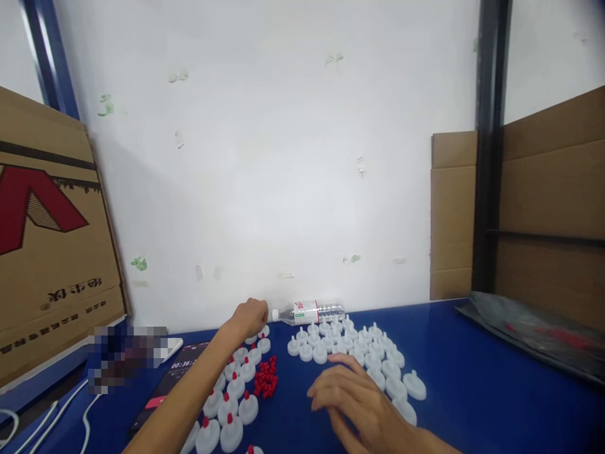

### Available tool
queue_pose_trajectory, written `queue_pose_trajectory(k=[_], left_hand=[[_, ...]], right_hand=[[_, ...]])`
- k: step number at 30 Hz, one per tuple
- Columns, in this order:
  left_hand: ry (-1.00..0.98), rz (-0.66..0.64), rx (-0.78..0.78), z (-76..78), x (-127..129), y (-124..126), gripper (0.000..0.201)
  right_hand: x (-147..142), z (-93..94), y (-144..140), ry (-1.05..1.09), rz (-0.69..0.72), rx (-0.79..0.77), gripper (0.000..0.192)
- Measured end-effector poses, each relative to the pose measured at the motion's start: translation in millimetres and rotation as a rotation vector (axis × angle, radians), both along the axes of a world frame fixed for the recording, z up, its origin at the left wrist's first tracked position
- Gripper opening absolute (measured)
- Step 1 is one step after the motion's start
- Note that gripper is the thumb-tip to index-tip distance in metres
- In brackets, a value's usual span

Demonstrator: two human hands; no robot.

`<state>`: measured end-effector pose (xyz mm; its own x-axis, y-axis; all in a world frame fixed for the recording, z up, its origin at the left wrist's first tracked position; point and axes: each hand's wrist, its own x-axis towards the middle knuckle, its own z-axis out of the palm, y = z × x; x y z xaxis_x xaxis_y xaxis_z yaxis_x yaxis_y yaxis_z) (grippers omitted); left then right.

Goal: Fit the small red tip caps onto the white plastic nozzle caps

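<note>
Left grip: the left hand (249,317) is stretched out to the far end of the rows of capped pieces, fingers curled downward. Whether something is pinched under them cannot be told, since the fingertips are turned away from the camera.
Right grip: the right hand (359,398) is held low over the table (472,384), fingers loosely spread and nothing seen between them. It looks released, with the fingertips just beside the uncapped white caps (359,353).
Capped pieces: white caps with red tips (231,403) are laid in rows beneath the left forearm, running from the near edge toward the wall.
Red tips: a small heap of loose red tips (266,377) lies between the two groups, close to the left forearm.
Water bottle: a clear water bottle (309,312) lies on its side against the wall, just beyond the left hand.
Phone: a phone with a running timer (165,384) lies left of the rows, white cables (70,416) beside it.
Risk, forearm: the finished rows could be swept or toppled by the forearm, which is low over them.
Risk, heap: the red tips could be scattered by a brush of the wrist and rolled off the table.
Risk, bottle: the bottle could be nudged by the knuckles and rolled into the white caps.
</note>
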<state>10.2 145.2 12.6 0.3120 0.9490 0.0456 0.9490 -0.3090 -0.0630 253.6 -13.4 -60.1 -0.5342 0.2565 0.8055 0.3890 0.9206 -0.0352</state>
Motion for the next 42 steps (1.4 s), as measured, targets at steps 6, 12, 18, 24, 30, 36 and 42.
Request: queue_pose_trajectory(k=[6, 12, 18, 24, 30, 36, 42], left_hand=[[-0.013, -0.035, 0.019, -3.4, 1.3, -13.0, 0.031], [-0.145, -0.176, -0.022, -8.4, 27.3, -27.7, 0.026], [-0.275, -0.261, -0.042, -18.9, 41.1, -34.1, 0.011], [-0.491, -0.367, -0.092, 6.7, 34.5, -85.2, 0.026], [-0.863, -0.493, -0.395, 8.9, 43.6, -117.5, 0.027], [-0.361, -0.303, -0.047, 1.3, 26.9, -71.8, 0.024], [-0.120, -0.245, 0.049, -19.9, 11.3, -49.0, 0.010]], right_hand=[[-0.8, 2.0, -2.3, -0.001, -0.011, -0.002, 0.037], [0.0, 3.5, -1.0, -0.033, -0.042, -0.026, 0.035], [1.5, 4.8, -1.8, -0.039, -0.077, -0.073, 0.033], [3.5, 3.4, -0.7, 0.121, -0.279, -0.117, 0.025], [1.6, 4.1, 0.6, 0.059, -0.187, -0.153, 0.029], [3.9, 1.1, 4.8, 0.127, -0.241, -0.202, 0.017], [0.2, -0.8, 1.9, 0.078, -0.217, -0.181, 0.017]])
